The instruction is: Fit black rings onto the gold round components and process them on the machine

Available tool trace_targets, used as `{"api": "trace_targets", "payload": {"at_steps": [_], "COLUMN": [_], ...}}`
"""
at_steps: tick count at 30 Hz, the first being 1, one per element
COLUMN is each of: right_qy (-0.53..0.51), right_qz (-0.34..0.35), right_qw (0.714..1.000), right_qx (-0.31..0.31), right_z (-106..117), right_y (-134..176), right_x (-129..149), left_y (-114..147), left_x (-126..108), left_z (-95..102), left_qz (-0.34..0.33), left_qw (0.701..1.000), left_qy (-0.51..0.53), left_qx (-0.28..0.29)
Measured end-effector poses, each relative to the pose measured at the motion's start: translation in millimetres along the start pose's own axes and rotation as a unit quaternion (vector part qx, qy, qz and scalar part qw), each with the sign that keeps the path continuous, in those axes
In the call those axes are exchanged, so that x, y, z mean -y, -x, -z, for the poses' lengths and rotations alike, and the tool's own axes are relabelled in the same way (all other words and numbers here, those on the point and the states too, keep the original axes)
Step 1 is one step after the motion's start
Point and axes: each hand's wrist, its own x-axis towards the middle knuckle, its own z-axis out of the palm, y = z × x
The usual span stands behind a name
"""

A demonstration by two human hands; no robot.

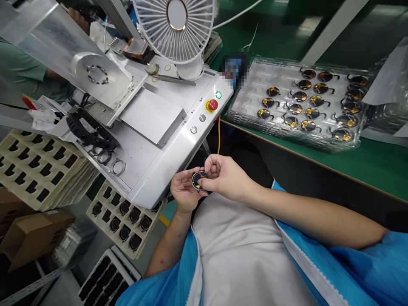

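Observation:
A small round black part with a metal rim and gold-coloured flex pieces (198, 177), like a watch body, is held in front of my chest. My left hand (185, 189) cups it from the left, its fingers curled around the rim. My right hand (228, 176) presses its thumb onto the face of the part, while its other fingers bend above the rim. Similar round parts with gold flex and short tails (299, 96) sit in a clear plastic tray (255, 78) on the right.
A white machine (143, 178) with a red emergency button (213, 104) and a fan (177, 34) stands ahead. Cream trays (105, 227) with round black parts lie lower left, beside more stacked trays (38, 170). The green bench (382, 170) runs right. Another person's sleeve (22, 68) shows upper left.

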Motion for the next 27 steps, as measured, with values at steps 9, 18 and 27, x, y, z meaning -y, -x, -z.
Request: {"api": "trace_targets", "payload": {"at_steps": [9, 18, 27], "right_qy": [0.051, 0.055, 0.057], "right_qz": [0.003, 0.021, 0.011], "right_qw": [0.999, 0.998, 0.998], "right_qx": [-0.009, -0.012, -0.005], "right_z": [-3.5, -3.1, -1.8], "right_y": [2.8, 4.8, 3.0], "right_x": [1.3, 2.6, 2.3], "left_y": [1.9, 0.2, 1.0], "left_x": [-0.3, 7.3, 9.7], "left_z": [0.4, 3.8, 6.5], "left_qz": [-0.001, -0.052, -0.065], "left_qw": [0.999, 0.998, 0.996], "left_qy": [-0.018, -0.025, -0.065], "left_qx": [-0.027, 0.0, 0.012]}}
